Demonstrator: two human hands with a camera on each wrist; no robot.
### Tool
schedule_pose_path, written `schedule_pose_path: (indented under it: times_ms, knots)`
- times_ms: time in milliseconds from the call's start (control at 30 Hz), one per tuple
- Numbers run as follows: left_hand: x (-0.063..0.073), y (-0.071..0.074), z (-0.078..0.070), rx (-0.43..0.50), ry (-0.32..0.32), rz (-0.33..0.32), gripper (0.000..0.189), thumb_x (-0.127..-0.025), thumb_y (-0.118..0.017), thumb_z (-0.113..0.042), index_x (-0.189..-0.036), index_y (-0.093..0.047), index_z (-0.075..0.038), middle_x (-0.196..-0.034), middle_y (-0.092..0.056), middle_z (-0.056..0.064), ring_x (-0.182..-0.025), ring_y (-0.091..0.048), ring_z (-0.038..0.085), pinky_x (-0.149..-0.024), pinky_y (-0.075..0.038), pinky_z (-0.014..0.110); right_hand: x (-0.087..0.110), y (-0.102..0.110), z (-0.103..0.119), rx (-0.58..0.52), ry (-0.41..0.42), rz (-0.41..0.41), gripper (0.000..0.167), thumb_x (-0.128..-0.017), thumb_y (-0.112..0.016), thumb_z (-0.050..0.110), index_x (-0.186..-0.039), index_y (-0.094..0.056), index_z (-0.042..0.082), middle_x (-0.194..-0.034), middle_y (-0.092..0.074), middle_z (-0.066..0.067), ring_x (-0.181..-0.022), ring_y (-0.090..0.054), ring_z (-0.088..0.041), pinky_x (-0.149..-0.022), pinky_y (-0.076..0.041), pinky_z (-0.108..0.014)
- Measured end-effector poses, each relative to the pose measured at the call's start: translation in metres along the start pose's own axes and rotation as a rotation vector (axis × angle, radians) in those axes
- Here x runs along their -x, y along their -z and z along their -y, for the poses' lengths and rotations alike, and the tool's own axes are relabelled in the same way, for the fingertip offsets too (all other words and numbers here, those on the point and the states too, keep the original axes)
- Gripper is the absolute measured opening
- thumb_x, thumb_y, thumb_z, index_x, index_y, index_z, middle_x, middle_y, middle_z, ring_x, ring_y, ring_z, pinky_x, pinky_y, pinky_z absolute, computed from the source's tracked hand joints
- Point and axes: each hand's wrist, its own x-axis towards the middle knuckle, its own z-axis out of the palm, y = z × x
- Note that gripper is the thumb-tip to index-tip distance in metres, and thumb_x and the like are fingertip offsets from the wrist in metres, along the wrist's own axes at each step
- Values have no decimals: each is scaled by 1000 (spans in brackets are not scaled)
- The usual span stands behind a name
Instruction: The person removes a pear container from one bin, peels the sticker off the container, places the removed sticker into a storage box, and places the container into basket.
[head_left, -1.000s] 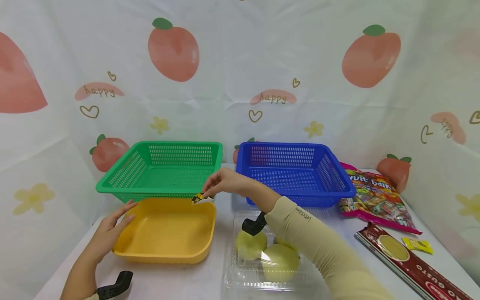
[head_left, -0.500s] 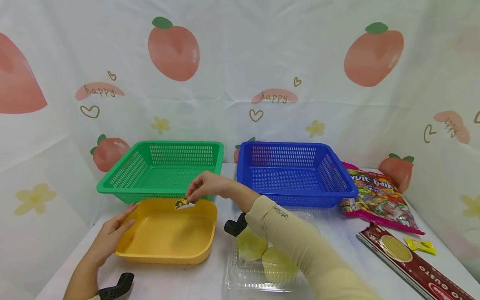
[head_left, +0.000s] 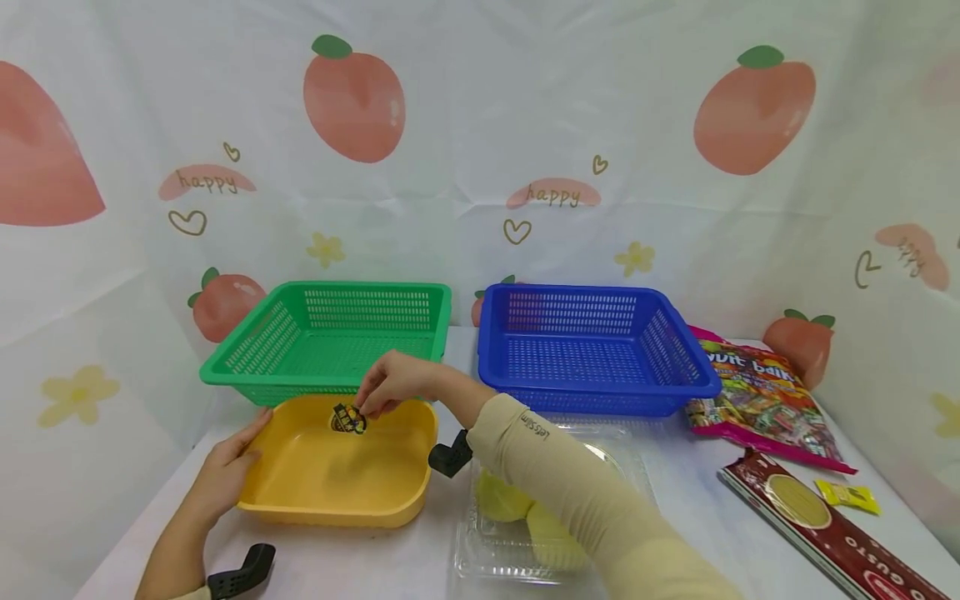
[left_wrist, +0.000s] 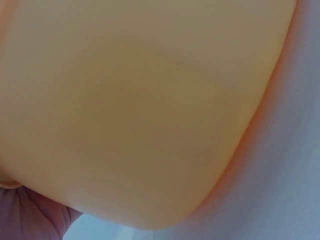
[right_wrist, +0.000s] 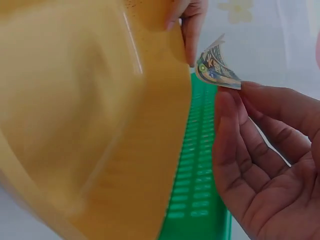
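Your head view looks forward and down from the near side of the yellow tub (head_left: 337,515), far enough back to frame it whole. Your left wrist view sits so close that the tub's surface fills most of it. Your right wrist view looks from near the tub's right end toward your left hand (head_left: 221,472), sharing that hand, the tub and the green basket (head_left: 277,382) with the head view.

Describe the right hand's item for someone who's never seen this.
Find the yellow basin in front of the green basket. By its far wall, the right hand pinches a small printed piece. It's thin, curled and mostly dark, unlike the bright yellow packet at far right.
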Motion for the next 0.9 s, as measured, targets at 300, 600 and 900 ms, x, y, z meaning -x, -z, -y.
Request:
schedule_pose_path:
  times_ms: [300, 600, 900]
  knots:
    - [0, -1, -2, -32, -106, -47, 44, -95, -31, 3, -138, -33, 10, -146, -24, 28, -130, -11, -12, -88, -9, -11, -8, -13, -2, 24, -24, 32, 10, -84, -64, -2, -91, -69, -5, -84, -71, -15, -64, -65, -13, -78, -57, -36]
    - [0, -2, -2, -52, -101, -53, 44, -94, -32, 3, -138, -36, 8, -147, -26, 26, -135, -14, 0, -88, -8, -11, -15, -22, -6, 64, -10, 61, 8, -83, -66, -1, -88, -69, -5, -73, -65, -3, -60, -61, -10, -69, -58, -29]
    - [0, 0, -6, -41, -44, -27, 45, -95, -30, 2, -140, -34, 7, -150, -24, 22, -140, -16, 30, -106, -9, 3, -19, -28, -6, 127, -19, 64, 7, -82, -67, 1, -86, -68, -4, -71, -64, -3, -60, -60, -10, -69, -58, -28]
